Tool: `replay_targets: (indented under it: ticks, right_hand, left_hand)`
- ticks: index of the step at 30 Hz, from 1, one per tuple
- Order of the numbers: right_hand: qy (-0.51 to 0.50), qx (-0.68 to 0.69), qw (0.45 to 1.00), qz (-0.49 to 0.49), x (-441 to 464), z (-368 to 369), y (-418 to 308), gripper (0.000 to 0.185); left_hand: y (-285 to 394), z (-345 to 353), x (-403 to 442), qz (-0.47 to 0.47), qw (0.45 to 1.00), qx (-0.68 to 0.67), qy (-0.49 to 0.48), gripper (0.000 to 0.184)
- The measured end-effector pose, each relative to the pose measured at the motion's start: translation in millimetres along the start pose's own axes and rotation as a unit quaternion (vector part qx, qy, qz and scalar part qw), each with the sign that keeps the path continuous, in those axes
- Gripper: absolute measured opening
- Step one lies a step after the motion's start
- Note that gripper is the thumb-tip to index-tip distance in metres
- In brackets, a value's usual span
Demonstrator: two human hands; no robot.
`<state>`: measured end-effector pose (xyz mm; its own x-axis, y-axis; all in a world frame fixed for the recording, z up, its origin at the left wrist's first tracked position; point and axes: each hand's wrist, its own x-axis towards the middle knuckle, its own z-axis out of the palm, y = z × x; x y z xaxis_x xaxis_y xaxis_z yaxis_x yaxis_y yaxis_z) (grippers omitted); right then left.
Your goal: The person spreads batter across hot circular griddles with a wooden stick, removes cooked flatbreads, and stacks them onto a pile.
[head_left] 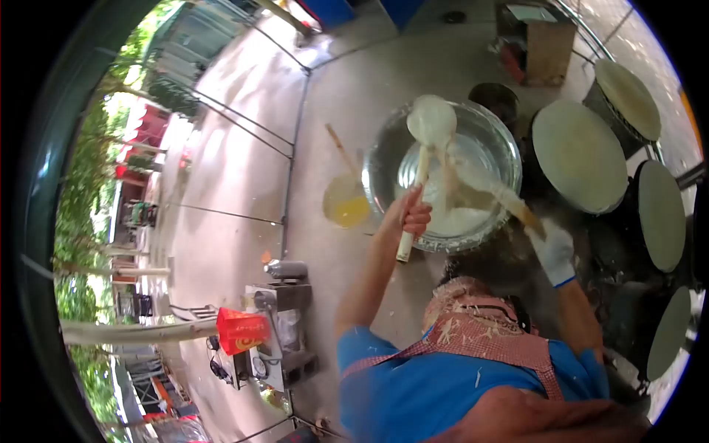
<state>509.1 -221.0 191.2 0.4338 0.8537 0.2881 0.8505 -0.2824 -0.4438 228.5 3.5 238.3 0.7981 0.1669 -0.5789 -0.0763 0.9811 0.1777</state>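
Note:
My bare left hand [415,213] is closed round the pale handle of a ladle [432,122]. The ladle's round, batter-coated head is over the far part of a large metal basin [515,159]. Whitish batter [452,221] lies in the basin. At the basin's right edge, my right hand [554,252], in a white glove, grips the end of a long wooden tool [484,198]. Its coated, blurred other end reaches over the basin and near the ladle handle; whether they touch I cannot tell.
Several round griddles with pale tops, one the near-centre griddle [580,156], stand to the right. Left of the basin is a container of yellow liquid [347,207] with a stick. A dark pot [495,103] stands behind. Metal equipment [284,295] and a red bag [242,331] are at the lower left.

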Motion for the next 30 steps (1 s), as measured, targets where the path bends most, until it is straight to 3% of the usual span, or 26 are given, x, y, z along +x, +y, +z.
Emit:
replay_targets:
  ticks: [2,3,4,6,7,8,10,11,12,13,14,15,16,18,19,21,22,24,25,26,27,28,30]
  right_hand:
    - [0.102,0.069,0.989,-0.078,35.8,-30.8,-7.5,0.033]
    - [0.154,0.033,0.983,-0.094,53.8,-43.9,-11.1,0.036]
    - [0.170,0.076,0.979,-0.082,72.5,-59.7,-17.4,0.037]
    - [0.164,0.152,0.974,-0.023,90.6,-92.7,-38.1,0.036]
    - [0.156,0.254,0.954,-0.021,90.3,-89.6,-40.7,0.035]
    - [0.147,0.350,0.925,-0.019,86.2,-77.8,-38.1,0.034]
    - [0.064,0.529,0.846,-0.018,73.8,-27.2,-20.2,0.027]
    - [0.028,0.471,0.881,0.018,52.4,-5.8,-14.5,0.024]
    - [-0.092,0.537,0.826,0.144,24.5,10.5,-5.1,0.025]
    - [-0.091,0.419,0.888,0.167,-4.5,12.4,4.2,0.029]
    - [-0.091,0.328,0.919,0.197,-33.9,7.4,12.9,0.031]
    - [-0.097,0.233,0.941,0.225,-59.9,-6.7,21.3,0.034]
    - [-0.127,0.204,0.934,0.264,-81.0,-31.0,26.6,0.036]
    - [-0.064,0.206,0.931,0.294,-117.2,-84.6,29.7,0.035]
    - [-0.027,0.200,0.933,0.297,-136.2,-102.4,34.4,0.036]
    - [0.070,0.227,0.927,0.291,-163.7,-119.5,40.4,0.037]
    - [0.125,0.226,0.922,0.290,-179.3,-130.5,52.6,0.037]
    - [0.101,0.244,0.900,0.347,-217.0,-135.7,70.2,0.044]
    - [0.087,0.292,0.862,0.406,-240.7,-144.5,73.5,0.049]
    - [0.121,0.217,0.877,0.412,-278.4,-110.9,103.2,0.052]
    - [0.153,0.182,0.870,0.433,-314.8,-107.5,107.9,0.053]
    - [0.135,0.173,0.858,0.465,-352.7,-104.5,120.3,0.050]
    - [0.142,0.114,0.830,0.527,-441.0,-97.7,132.1,0.042]
  left_hand:
    - [12.4,55.1,-45.1,0.065,0.990,0.111,-0.058,0.052]
    - [20.6,79.3,-66.6,0.089,0.975,0.169,-0.112,0.054]
    - [13.2,124.9,-94.7,0.210,0.949,0.218,0.089,0.052]
    - [9.5,166.3,-125.6,0.363,0.851,0.370,0.090,0.044]
    - [11.6,174.3,-134.3,0.403,0.808,0.416,0.108,0.039]
    - [25.2,154.2,-131.6,0.386,0.827,0.397,0.099,0.032]
    - [68.8,54.7,-94.0,0.275,0.923,0.263,-0.052,0.030]
    - [57.0,41.6,-82.8,0.200,0.953,0.196,-0.115,0.031]
    - [45.7,28.8,-71.1,0.116,0.971,0.130,-0.163,0.033]
    - [20.0,43.6,-70.4,0.063,0.980,0.130,-0.139,0.034]
    - [14.1,40.5,-59.5,-0.006,0.993,0.013,-0.116,0.031]
    - [7.7,40.0,-46.1,-0.070,0.989,-0.103,-0.082,0.030]
    - [-5.8,60.5,-39.2,-0.073,0.996,-0.032,-0.046,0.021]
    - [-33.5,100.7,-25.3,-0.093,0.989,0.108,0.023,0.041]
    - [-27.3,93.9,-7.1,-0.237,0.968,0.026,-0.074,0.044]
    - [-64.2,135.4,22.6,-0.110,0.939,0.315,-0.079,0.048]
    - [-88.0,151.5,48.7,-0.067,0.920,0.384,-0.043,0.050]
    - [-123.9,165.2,108.9,-0.232,0.894,0.327,-0.199,0.047]
    - [-155.6,177.4,132.6,-0.264,0.898,0.300,-0.183,0.040]
    - [-187.5,189.1,155.4,-0.295,0.900,0.273,-0.166,0.035]
    - [-220.9,196.9,172.6,-0.268,0.920,0.272,-0.083,0.031]
    - [-249.3,194.2,210.3,-0.379,0.903,0.161,-0.120,0.032]
    - [-328.9,181.1,281.1,-0.518,0.848,0.062,-0.090,0.032]
